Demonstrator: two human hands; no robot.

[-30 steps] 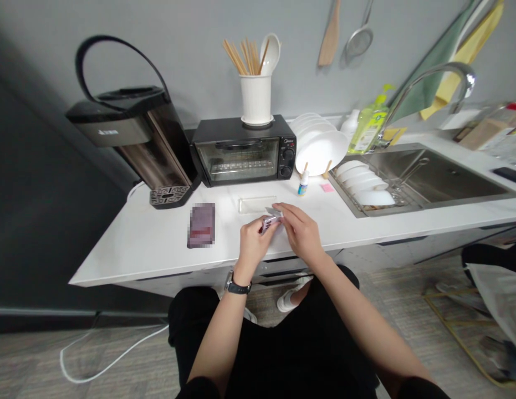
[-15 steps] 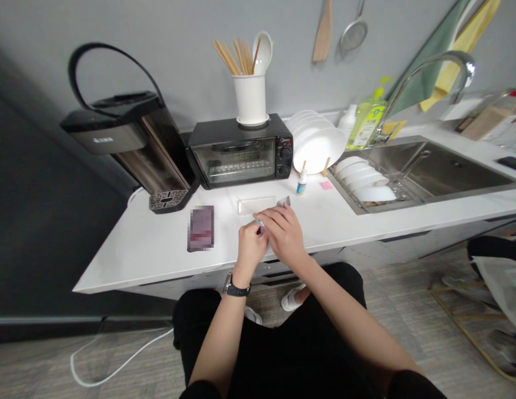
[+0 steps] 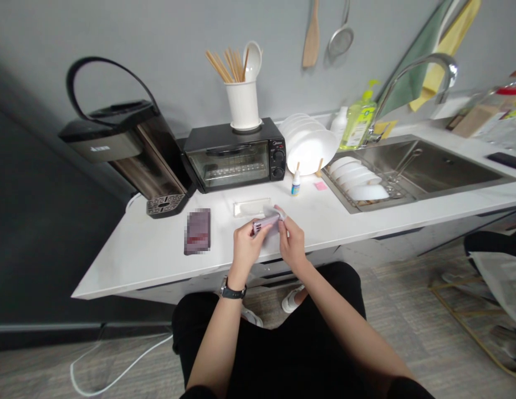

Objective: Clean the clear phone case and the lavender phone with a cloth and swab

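Observation:
A light purple phone (image 3: 266,223) is tilted above the counter's front edge, with dark camera lenses near its left end. Wrapped round that end is my left hand (image 3: 246,243), thumb along the phone's near side. My right hand (image 3: 292,241) is closed at the phone's right end, pinching a thin whitish sheet (image 3: 278,211) that bends over the phone; whether cloth or film I cannot tell. Just beyond my hands lies a shallow clear plastic tray (image 3: 245,208). A small white bottle with a blue and yellow label (image 3: 296,185) stands behind to the right.
A blurred-out purple packet (image 3: 198,231) lies on the white counter (image 3: 137,260) at left. Along the wall stand a drink dispenser (image 3: 124,149), a toaster oven (image 3: 235,155) and a rack of white plates (image 3: 310,151). Bowls (image 3: 368,192) sit by the sink (image 3: 436,172). A pink slip (image 3: 320,185) lies near the bottle.
My right hand was laid flat across my left and covered the phone. It has drawn back to the right and now pinches the sheet, and the phone has come into view.

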